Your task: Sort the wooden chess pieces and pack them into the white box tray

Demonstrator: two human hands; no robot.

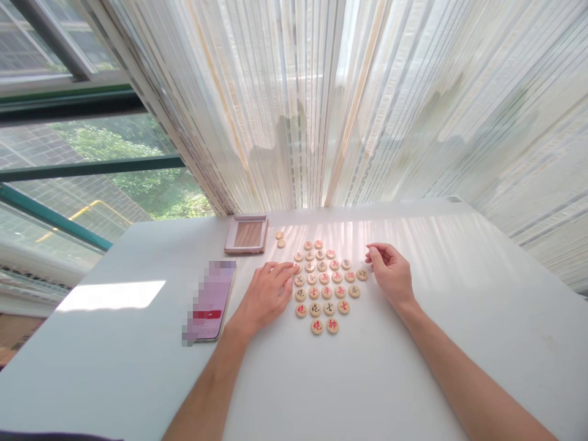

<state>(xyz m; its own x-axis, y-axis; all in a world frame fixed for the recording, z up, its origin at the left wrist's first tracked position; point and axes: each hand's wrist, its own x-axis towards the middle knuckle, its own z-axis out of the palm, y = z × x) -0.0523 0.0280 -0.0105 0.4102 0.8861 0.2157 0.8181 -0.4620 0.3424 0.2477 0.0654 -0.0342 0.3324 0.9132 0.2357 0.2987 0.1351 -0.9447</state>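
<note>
Several round wooden Chinese chess pieces (326, 282) with red and black characters lie in rows on a white table (367, 367). My left hand (269, 294) rests palm down at the left edge of the rows, fingers stretched out, fingertips touching a piece. My right hand (390, 269) sits at the right edge of the rows, fingers curled loosely, with its fingertips just right of the nearest piece; whether it holds a piece is hidden.
Two loose pieces (280, 239) lie beside a flat wooden box (247, 234) at the back. A phone (211, 301) lies left of my left hand. Sheer curtains (367, 98) hang behind the table; a window (68, 159) is at the left.
</note>
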